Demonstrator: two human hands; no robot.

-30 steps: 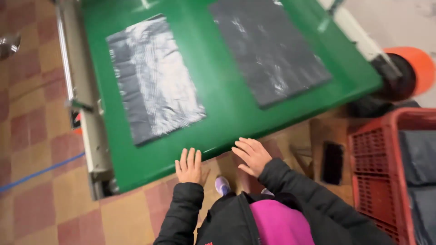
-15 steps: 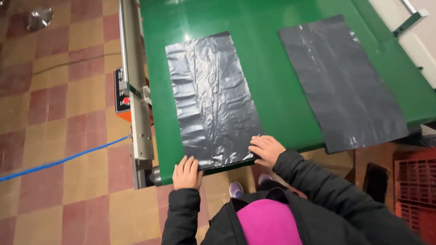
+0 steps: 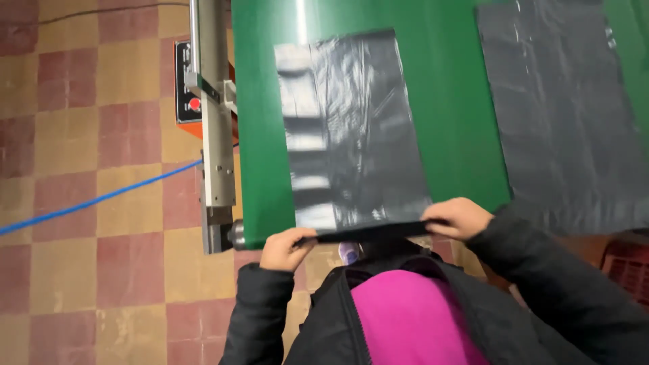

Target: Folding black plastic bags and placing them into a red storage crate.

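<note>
Head view is showing your left hand and right hand each pinching a corner of the near edge of the black plastic bag, lifting it off the green counter. The bag is lying flat, glossy and wrinkled, stretching away from you. Both arms are reaching forward in dark sleeves. Further right, a second black bag is resting flat.

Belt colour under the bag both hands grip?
Green belt, head view; bag is dark grey.
</note>
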